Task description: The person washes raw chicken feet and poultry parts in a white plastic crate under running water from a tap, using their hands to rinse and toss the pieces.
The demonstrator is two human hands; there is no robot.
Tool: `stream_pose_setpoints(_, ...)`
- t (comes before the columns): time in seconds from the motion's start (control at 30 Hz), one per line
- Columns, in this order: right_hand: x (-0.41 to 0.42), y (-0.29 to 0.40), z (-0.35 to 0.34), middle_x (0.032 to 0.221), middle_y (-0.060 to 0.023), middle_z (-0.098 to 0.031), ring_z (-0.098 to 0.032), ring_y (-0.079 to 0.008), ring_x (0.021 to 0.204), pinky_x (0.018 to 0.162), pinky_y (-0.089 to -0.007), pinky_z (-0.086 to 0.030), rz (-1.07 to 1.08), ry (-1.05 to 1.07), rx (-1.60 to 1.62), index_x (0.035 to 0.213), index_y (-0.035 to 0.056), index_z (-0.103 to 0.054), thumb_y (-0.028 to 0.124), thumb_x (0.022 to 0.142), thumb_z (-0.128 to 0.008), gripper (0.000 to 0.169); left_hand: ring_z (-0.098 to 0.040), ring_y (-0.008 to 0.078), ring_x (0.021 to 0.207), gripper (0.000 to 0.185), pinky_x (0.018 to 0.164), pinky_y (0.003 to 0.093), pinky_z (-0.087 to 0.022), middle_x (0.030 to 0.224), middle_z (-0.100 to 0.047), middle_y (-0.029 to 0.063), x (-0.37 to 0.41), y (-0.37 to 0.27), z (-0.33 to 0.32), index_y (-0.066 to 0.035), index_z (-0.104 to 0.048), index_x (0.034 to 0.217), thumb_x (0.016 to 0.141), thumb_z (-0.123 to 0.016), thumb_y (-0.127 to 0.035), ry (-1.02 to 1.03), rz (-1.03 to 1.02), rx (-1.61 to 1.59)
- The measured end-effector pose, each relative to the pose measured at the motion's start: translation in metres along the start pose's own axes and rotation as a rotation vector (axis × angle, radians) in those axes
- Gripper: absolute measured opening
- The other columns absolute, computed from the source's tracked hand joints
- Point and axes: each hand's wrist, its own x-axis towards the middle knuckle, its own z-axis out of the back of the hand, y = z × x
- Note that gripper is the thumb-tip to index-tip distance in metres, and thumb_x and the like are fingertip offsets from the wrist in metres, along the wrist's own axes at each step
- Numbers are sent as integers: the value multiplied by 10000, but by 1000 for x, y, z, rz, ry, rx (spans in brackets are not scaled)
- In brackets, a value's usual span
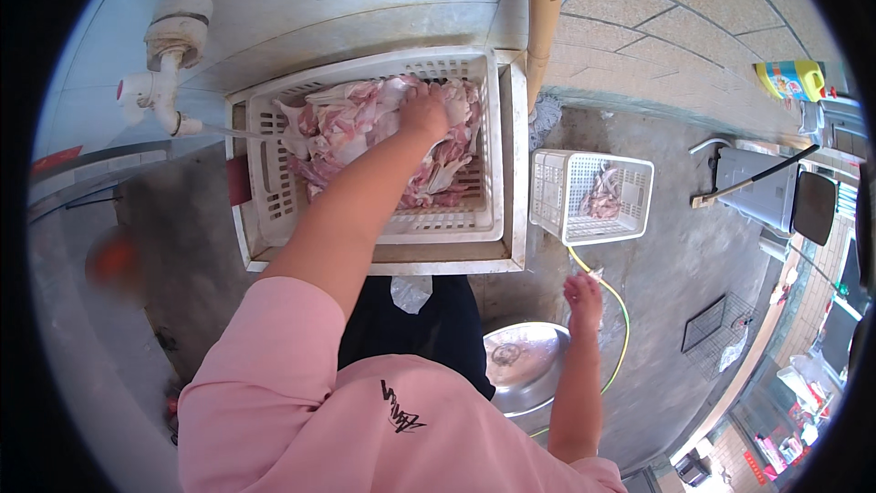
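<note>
A white slotted plastic crate (498,171) filled with raw poultry pieces (349,116) sits inside a light-framed sink (383,263) before me. My left hand (423,111) reaches to the far side of the crate and rests among the meat. Its fingertips are partly hidden, so I cannot tell whether they grip a piece. Water runs from a white pipe outlet (190,125) into the crate's left side. My right hand (583,300) is out to the right, apart from the crate, with its fingers curled. Whether it holds anything is unclear.
Right of the sink, a white plastic basket (551,192) holds a few meat pieces. A yellow-green hose (625,329) curves over the floor near a metal basin (523,356). A bamboo pole (545,7) stands by the sink's far right corner. Farther right lies a wire rack (722,335).
</note>
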Motion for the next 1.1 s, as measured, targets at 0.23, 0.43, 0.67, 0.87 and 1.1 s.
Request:
stream_pose_setpoints(0.23,-41,51,-86,943,-100,-660,-627,-151,838,788,-282,-515,428,65,-128,1095,-23,-601,90,957,-544,188,-622,361,992,369,804,464,-508,1098,-622,173,-5,4,-16,-95,-547,1201,856,-557,-225,128,-56,-145)
stream_pose_setpoints(0.43,-77,132,-220,905,-90,-663,-623,-152,837,814,-276,-488,639,371,-168,1043,-36,-607,27,948,-526,140,-613,344,963,269,793,462,-507,1030,-644,151,-33,46,-6,-84,-665,942,751,-694,-271,-172,-122,-336)
stream_pose_setpoints(0.67,15,84,-376,1118,-206,-637,-612,-311,1046,900,-392,-478,778,534,-772,1218,41,-571,204,870,-582,385,-639,265,921,224,754,404,-540,995,-655,112,-58,117,1,-34,-608,920,912,-581,-256,64,363,-1554)
stream_pose_setpoints(0.87,114,22,-424,1181,-154,-623,-473,-343,1252,1073,-413,-338,1023,60,-1526,1255,167,-583,212,844,-564,414,-630,265,825,184,661,452,-554,915,-625,121,-90,162,31,-57,-587,1000,922,-590,-224,269,652,-2272)
stream_pose_setpoints(1.1,55,60,-438,940,-189,-630,-605,-392,873,791,-477,-483,1082,322,-1428,941,37,-619,282,886,-578,254,-629,209,747,124,618,378,-534,851,-640,69,-95,189,33,-88,-601,955,907,-625,-199,146,600,-2180)
